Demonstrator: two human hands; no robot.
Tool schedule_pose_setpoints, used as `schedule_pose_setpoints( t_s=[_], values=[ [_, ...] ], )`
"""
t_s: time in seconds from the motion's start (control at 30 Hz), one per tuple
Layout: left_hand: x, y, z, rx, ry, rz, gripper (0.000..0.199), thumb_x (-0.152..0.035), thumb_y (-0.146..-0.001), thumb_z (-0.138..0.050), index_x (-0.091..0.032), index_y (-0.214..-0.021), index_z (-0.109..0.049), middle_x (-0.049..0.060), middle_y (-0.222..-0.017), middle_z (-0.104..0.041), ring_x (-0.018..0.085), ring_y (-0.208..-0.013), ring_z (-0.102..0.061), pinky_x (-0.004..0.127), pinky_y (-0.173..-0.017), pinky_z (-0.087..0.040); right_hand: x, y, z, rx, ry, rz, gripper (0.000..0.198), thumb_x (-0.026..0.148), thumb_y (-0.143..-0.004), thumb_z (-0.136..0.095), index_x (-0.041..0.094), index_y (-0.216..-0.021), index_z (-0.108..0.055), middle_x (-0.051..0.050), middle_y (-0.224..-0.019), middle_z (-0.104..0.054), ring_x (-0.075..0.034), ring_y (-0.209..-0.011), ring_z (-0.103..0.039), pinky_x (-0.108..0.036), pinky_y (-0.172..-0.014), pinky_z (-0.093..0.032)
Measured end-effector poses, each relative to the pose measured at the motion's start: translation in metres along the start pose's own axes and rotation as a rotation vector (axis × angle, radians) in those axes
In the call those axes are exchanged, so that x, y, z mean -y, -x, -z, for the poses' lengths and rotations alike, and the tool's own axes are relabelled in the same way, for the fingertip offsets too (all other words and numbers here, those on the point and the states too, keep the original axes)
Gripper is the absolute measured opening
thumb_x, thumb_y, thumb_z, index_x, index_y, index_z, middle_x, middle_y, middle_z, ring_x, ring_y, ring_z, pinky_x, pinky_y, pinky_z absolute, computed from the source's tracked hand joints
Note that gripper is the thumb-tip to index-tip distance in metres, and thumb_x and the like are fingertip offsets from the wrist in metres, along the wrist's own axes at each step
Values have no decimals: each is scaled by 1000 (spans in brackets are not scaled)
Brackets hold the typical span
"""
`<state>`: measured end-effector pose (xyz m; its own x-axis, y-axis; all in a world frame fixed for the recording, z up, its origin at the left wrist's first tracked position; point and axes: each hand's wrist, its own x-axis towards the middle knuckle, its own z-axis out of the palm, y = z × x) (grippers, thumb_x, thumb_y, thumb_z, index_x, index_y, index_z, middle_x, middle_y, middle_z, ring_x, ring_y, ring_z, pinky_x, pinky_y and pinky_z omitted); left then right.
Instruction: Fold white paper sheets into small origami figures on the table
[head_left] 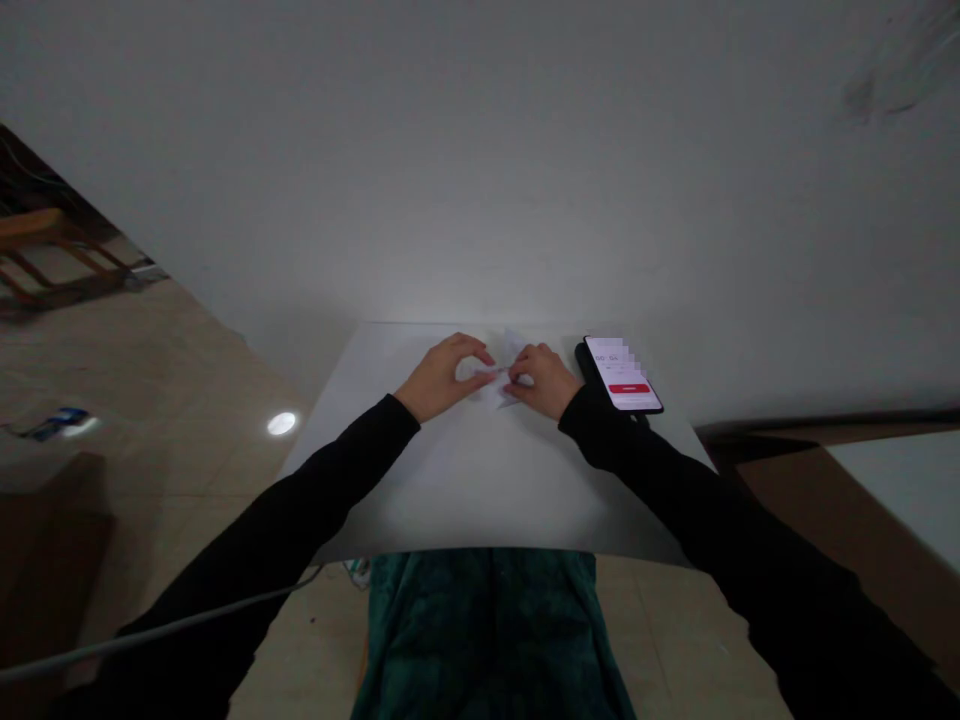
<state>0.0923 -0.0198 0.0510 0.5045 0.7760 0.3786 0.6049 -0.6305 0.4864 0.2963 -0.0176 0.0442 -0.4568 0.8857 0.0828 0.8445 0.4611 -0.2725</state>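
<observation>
A small piece of folded white paper (pixel 513 345) with pointed flaps is between my hands, over the far half of a white table (pixel 450 500). From the left, my left hand (pixel 448 375) pinches one flap of it between thumb and fingertips. On the other side, my right hand (pixel 545 380) has its fingers closed on the paper near its middle. The hands are a short gap apart, and the fingers hide part of the folds. To the right of my right hand, a phone (pixel 628 388) with a lit screen lies propped on a dark object.
A pale wall (pixel 480 170) rises behind the table's far edge. A light cable (pixel 187 617) crosses over my left forearm. Past the table's right side is a brown box-like piece (pixel 832 520). A wooden stool (pixel 45 235) stands on the tiled floor at far left.
</observation>
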Motion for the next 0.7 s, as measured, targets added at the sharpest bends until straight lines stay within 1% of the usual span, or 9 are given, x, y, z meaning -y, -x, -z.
schedule_pose_setpoints(
  t_s=[0.1,0.2,0.33,0.43,0.47,0.53,0.6,0.63,0.7],
  values=[
    [12,2,26,-220,-18,153,24,-39,-86,-55,-20,-96,-64,5,-111,-63,17,-106,-57,33,-93,-45,-26,-17,33,-68,88,-195,22,31,-87,-55,19,-95,-71,-11,-106,-62,-24,-102,-50,-33,-81,-37],
    [33,7,49,-288,-93,332,24,-39,-85,-55,-21,-96,-65,4,-108,-65,18,-102,-58,33,-89,-47,-53,-37,52,-118,145,-340,24,27,-87,-52,15,-97,-71,-17,-109,-62,-29,-106,-47,-38,-82,-35],
    [64,19,73,-318,-186,472,25,-40,-80,-58,-22,-94,-68,4,-103,-68,20,-99,-60,35,-88,-48,-75,-57,42,-113,163,-463,25,26,-86,-54,10,-99,-68,-20,-110,-60,-32,-109,-45,-40,-81,-34],
    [86,33,84,-490,-296,695,31,-40,-82,-55,-18,-99,-68,7,-97,-69,22,-95,-62,36,-87,-49,-78,-58,21,-94,157,-477,32,39,-85,-57,10,-94,-68,-21,-107,-58,-33,-107,-46,-41,-82,-34],
    [92,38,86,-472,-346,778,32,-41,-81,-57,-18,-100,-69,8,-97,-69,23,-96,-63,37,-88,-48,-77,-55,14,-121,157,-487,35,40,-86,-54,10,-96,-67,-22,-108,-57,-34,-108,-45,-42,-82,-34],
    [103,47,86,-255,-394,919,39,-43,-72,-67,-19,-103,-68,8,-105,-68,26,-101,-62,37,-91,-47,-68,-45,0,-400,117,-497,32,40,-87,-54,12,-98,-65,-19,-109,-55,-33,-108,-43,-44,-84,-33],
    [110,53,84,-55,-417,1003,53,-47,-66,-72,-18,-110,-65,10,-112,-66,28,-106,-61,37,-94,-46,-49,-33,-14,-621,27,-403,25,34,-89,-48,16,-97,-65,-15,-107,-54,-30,-106,-43,-44,-84,-33],
    [113,55,82,12,-429,1030,60,-49,-65,-73,-18,-115,-62,11,-115,-65,29,-108,-60,37,-95,-45,-36,-28,-23,-663,-23,-319,24,31,-90,-46,18,-96,-64,-13,-107,-53,-29,-104,-43,-43,-84,-33],
    [117,59,77,80,-458,1051,73,-51,-62,-75,-16,-122,-55,14,-117,-64,31,-111,-58,39,-96,-44,-9,-18,-43,-634,-98,-149,22,30,-89,-47,17,-92,-65,-11,-105,-53,-26,-101,-45,-40,-84,-35]
  ],
)
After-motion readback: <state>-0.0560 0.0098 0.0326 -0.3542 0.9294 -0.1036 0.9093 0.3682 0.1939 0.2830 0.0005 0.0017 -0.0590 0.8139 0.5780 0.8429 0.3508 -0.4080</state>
